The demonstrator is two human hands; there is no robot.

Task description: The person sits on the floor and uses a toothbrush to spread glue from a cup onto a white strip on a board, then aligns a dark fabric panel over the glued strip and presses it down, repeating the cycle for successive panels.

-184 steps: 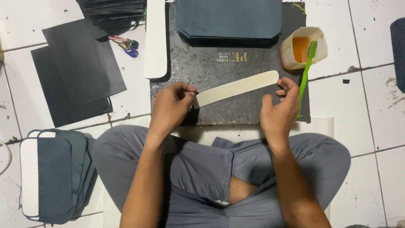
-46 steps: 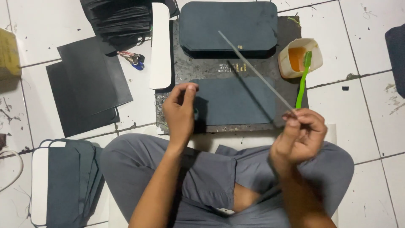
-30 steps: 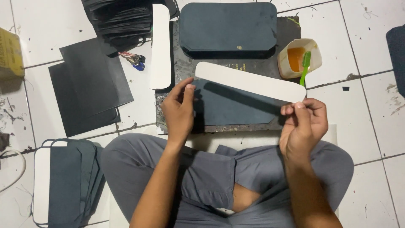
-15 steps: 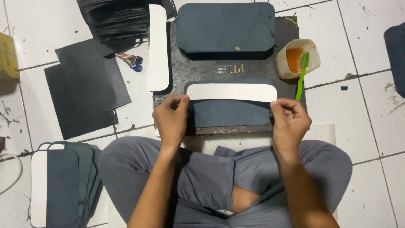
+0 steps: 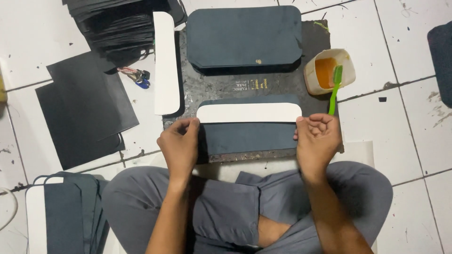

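A: Person sat cross-legged on the white tiled floor (image 5: 409, 108), with a dark, stained work slab (image 5: 221, 87) just in front of the knees. What did each hand have?

B: Left hand (image 5: 180, 143) lay at the left end of a long white card strip with rounded ends (image 5: 248, 113), fingertips curled down and pinching that end. Right hand (image 5: 318, 138) was at the right end, fingers folded in loosely; I could not tell whether it gripped the strip or only steadied it.

A: And the strip sat where?

B: Flat along the upper edge of a dark blue-grey rectangular panel (image 5: 247, 136) on the near half of the slab. One hand at each end looked like a way of keeping the strip square to the panel's edge, though that is my reading.

A: Anything marked or packaged?

B: A small patch of gold print (image 5: 252, 84) showed on the slab, between the near panel and a stack of similar blue-grey panels with clipped corners (image 5: 244, 37) at the far side. No other labels legible.

A: Surroundings?

B: A cream plastic tub of orange paste (image 5: 328, 70) stood at the slab's right corner, a green brush (image 5: 335, 89) leaning in it, within reach of the right hand. A second white strip (image 5: 165, 61) lay lengthways along the slab's left edge. Black sheets (image 5: 89, 108) were spread on the floor to the left, a heap of black pieces (image 5: 113, 23) beyond them, a small bunch of keys (image 5: 137, 76) between. More blue-grey and white pieces (image 5: 61, 211) were piled by the left knee.
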